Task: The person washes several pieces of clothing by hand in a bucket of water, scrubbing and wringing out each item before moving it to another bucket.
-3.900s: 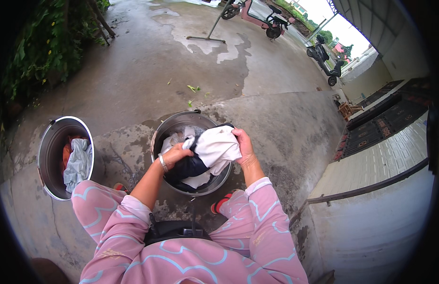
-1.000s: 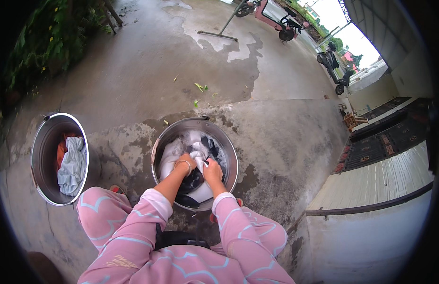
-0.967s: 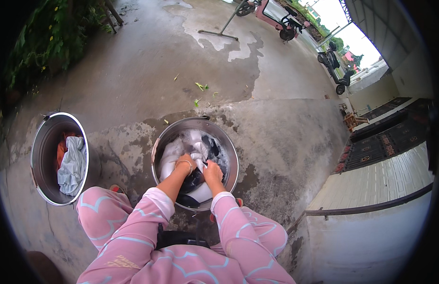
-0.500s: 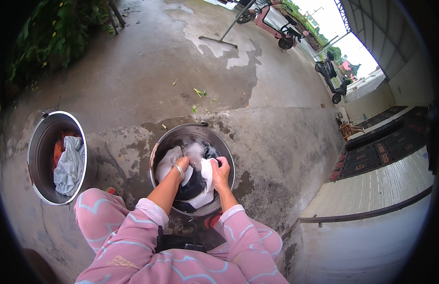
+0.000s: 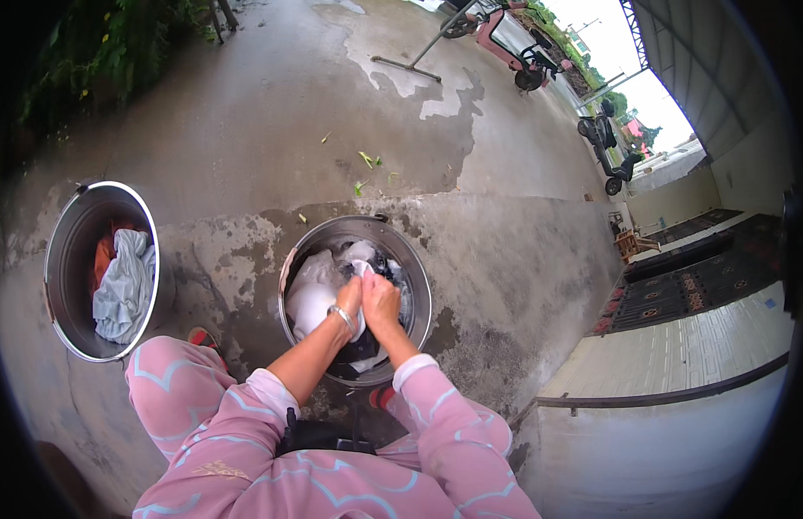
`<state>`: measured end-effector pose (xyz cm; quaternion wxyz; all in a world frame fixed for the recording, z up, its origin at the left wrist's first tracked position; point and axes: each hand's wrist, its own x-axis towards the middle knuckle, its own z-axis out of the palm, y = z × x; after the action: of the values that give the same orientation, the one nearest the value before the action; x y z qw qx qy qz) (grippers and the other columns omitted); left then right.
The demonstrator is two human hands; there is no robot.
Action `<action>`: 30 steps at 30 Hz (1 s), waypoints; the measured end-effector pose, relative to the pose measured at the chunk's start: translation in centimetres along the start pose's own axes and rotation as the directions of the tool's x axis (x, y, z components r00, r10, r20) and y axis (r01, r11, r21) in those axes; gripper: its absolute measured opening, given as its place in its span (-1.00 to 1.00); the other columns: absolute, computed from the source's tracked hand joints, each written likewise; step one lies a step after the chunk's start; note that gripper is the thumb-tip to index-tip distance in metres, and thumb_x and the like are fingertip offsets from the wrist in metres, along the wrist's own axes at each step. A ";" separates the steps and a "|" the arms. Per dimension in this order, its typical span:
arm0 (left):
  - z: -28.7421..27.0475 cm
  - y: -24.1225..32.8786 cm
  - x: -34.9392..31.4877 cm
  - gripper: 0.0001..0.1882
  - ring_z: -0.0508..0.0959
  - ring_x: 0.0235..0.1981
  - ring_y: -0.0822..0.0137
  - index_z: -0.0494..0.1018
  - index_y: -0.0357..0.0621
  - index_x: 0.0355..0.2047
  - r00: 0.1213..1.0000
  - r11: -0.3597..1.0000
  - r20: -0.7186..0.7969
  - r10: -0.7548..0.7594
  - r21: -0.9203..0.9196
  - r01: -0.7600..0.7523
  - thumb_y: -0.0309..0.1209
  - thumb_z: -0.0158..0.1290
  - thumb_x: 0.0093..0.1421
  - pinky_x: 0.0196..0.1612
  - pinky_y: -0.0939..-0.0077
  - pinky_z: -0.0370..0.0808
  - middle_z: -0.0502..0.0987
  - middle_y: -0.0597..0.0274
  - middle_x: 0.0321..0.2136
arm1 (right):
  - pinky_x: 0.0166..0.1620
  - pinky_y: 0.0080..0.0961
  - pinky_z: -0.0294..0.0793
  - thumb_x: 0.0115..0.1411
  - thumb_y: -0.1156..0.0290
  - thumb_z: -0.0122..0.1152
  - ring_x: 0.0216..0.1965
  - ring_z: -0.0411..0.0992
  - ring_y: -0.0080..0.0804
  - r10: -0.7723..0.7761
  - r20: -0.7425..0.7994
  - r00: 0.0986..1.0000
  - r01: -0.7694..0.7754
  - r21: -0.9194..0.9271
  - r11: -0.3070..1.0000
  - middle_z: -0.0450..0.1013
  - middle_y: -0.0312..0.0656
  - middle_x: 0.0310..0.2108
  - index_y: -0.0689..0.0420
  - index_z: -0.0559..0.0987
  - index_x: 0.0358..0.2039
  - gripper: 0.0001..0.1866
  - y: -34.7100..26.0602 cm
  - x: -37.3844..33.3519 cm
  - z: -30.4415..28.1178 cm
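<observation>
Over a round metal bucket (image 5: 292, 259) between my legs, both hands are closed close together on wet white cloth. My left hand (image 5: 349, 301), with a silver bracelet at the wrist, grips it from the left side. Against it, my right hand (image 5: 381, 301) is closed on the same white cloth (image 5: 363, 267), a bit of which sticks out past the knuckles. Inside the bucket, a pale, puffed-up white garment (image 5: 315, 290) lies to the left, and dark cloth (image 5: 364, 348) shows below my hands. Suds float at the far side. My fingertips are hidden.
To the left stands a second metal bucket (image 5: 60, 268) holding a light grey garment (image 5: 124, 290) and an orange cloth (image 5: 101, 258). Wet concrete (image 5: 271, 147) surrounds both. A pink scooter (image 5: 505, 43) and a black scooter (image 5: 602, 143) are parked far right; a white wall (image 5: 661, 432) is nearer.
My hands have come together from slightly apart, and the cloth between them is bunched. The white garment on the left now bulges up. The view has shifted slightly.
</observation>
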<state>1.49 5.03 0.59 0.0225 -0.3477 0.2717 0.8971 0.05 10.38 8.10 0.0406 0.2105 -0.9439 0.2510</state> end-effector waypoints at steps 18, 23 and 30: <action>1.5 0.1 -3.4 -0.79 0.47 -0.41 0.40 0.47 -0.11 -0.47 0.995 0.996 0.082 0.054 -0.072 -0.048 -0.30 -0.10 0.15 -0.30 0.55 0.40 0.50 0.27 -0.45 | -0.54 -0.10 0.35 0.14 0.19 -0.08 -0.60 0.40 0.08 -0.044 -0.034 0.998 0.043 -0.018 0.999 0.40 0.08 -0.66 0.18 0.48 -0.68 -0.61 1.7 0.8 -0.2; -0.8 3.0 -2.6 -0.69 0.40 -0.62 0.42 0.33 0.00 -0.68 0.999 0.939 -0.002 0.035 -0.341 -0.034 -0.24 -0.14 0.18 -0.52 0.44 0.37 0.42 0.30 -0.65 | -0.50 -0.10 0.31 0.15 0.23 -0.04 -0.59 0.38 0.08 -0.120 -0.010 0.993 0.121 0.111 0.986 0.38 0.07 -0.67 0.17 0.47 -0.67 -0.64 -4.4 -3.0 -0.4; 2.0 1.2 -5.4 -0.75 0.51 -0.41 0.32 0.47 -0.13 -0.31 0.968 0.994 0.235 0.084 0.041 -0.097 -0.23 -0.05 0.14 -0.29 0.47 0.44 0.53 0.22 -0.36 | -0.38 -0.13 0.34 0.18 0.12 -0.11 -0.48 0.41 0.09 0.109 0.009 0.994 -0.107 -0.107 0.988 0.41 0.14 -0.55 0.27 0.51 -0.59 -0.54 4.7 1.1 -0.7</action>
<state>4.05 5.81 5.79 0.0223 -0.2267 0.3060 0.9244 -2.95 13.99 6.74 0.0312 0.1586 -0.9662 0.2007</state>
